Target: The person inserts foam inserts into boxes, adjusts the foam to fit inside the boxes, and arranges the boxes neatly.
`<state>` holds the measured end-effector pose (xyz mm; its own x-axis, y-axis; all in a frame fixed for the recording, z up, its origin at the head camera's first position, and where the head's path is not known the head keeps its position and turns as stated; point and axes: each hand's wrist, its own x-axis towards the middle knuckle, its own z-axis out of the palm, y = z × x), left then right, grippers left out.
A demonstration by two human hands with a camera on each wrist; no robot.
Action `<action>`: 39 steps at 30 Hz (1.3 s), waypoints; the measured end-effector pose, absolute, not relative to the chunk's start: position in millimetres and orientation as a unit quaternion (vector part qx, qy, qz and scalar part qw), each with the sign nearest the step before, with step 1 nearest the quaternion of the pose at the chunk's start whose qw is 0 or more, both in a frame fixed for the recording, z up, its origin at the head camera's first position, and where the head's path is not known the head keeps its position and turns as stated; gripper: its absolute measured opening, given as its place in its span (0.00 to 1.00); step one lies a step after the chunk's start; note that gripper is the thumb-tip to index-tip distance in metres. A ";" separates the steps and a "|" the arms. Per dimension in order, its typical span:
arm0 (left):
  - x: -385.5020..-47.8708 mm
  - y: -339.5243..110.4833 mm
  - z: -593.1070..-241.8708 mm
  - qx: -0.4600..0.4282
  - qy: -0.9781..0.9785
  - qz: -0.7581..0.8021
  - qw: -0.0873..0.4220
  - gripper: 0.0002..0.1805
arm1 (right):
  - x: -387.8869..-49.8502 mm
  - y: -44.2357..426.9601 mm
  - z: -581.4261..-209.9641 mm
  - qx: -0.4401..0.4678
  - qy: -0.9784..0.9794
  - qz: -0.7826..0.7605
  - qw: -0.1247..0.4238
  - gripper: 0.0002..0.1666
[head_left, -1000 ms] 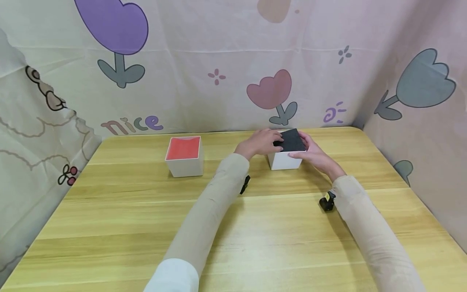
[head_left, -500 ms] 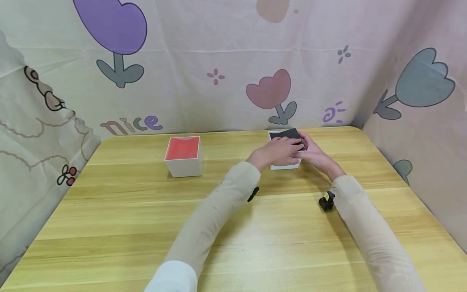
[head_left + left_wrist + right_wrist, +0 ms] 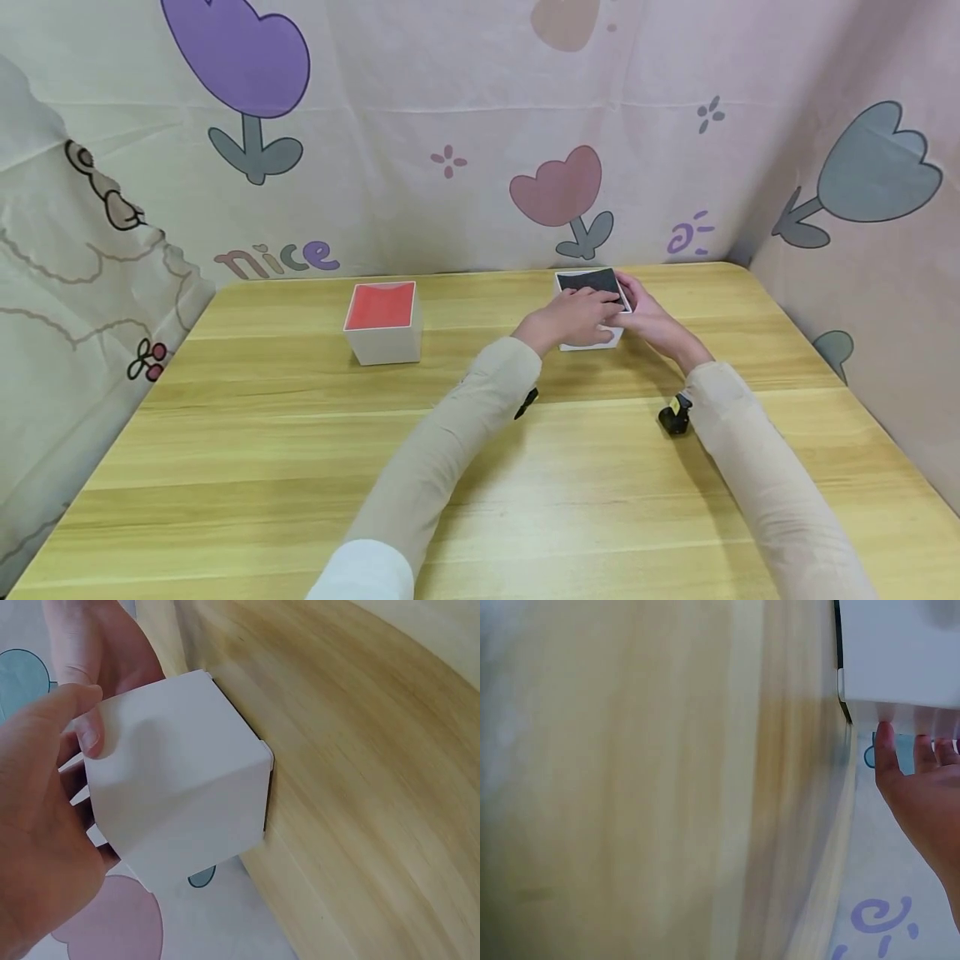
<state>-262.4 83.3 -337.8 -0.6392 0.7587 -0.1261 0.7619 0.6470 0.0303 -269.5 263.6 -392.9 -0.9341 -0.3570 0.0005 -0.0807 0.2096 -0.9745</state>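
A white box (image 3: 180, 765) stands at the far right of the table, with a black sheet-like piece (image 3: 592, 280) inside its open top. My left hand (image 3: 572, 318) lies over the front of the box, its extended fingers pressing on the black piece. My right hand (image 3: 658, 323) holds the box at its right side, thumb on the front face and fingers along the side wall (image 3: 900, 714). In the left wrist view my left thumb crosses the right thumb at the box's corner. What lies under the black piece is hidden.
A second white box (image 3: 390, 345) with a red sheet (image 3: 381, 307) in its top stands to the left. The wooden table (image 3: 247, 467) ends at a printed cloth backdrop (image 3: 412, 208). Small black wrist cameras (image 3: 675, 415) hang under the sleeves.
My left hand has moved from the left edge of the black piece to its front right part. The black piece now sits lower in the box. My right hand has kept its hold.
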 end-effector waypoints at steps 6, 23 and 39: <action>-269.8 81.9 -344.4 0.385 0.922 -0.004 0.039 0.37 | -269.3 260.8 -394.3 -0.142 0.763 -0.621 0.113 0.53; -279.1 81.9 -342.6 0.342 0.940 -0.011 0.000 0.37 | -270.9 254.1 -387.1 -0.161 0.751 -0.631 0.105 0.49; -277.6 90.1 -345.2 0.343 0.939 -0.030 0.017 0.36 | -269.0 261.0 -389.7 -0.147 0.761 -0.622 0.112 0.50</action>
<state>-277.6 90.1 -345.2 -0.7647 0.6422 -0.0535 0.6443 0.7634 -0.0453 -269.0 261.0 -389.7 -0.9316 -0.3632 0.0124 -0.0843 0.1828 -0.9795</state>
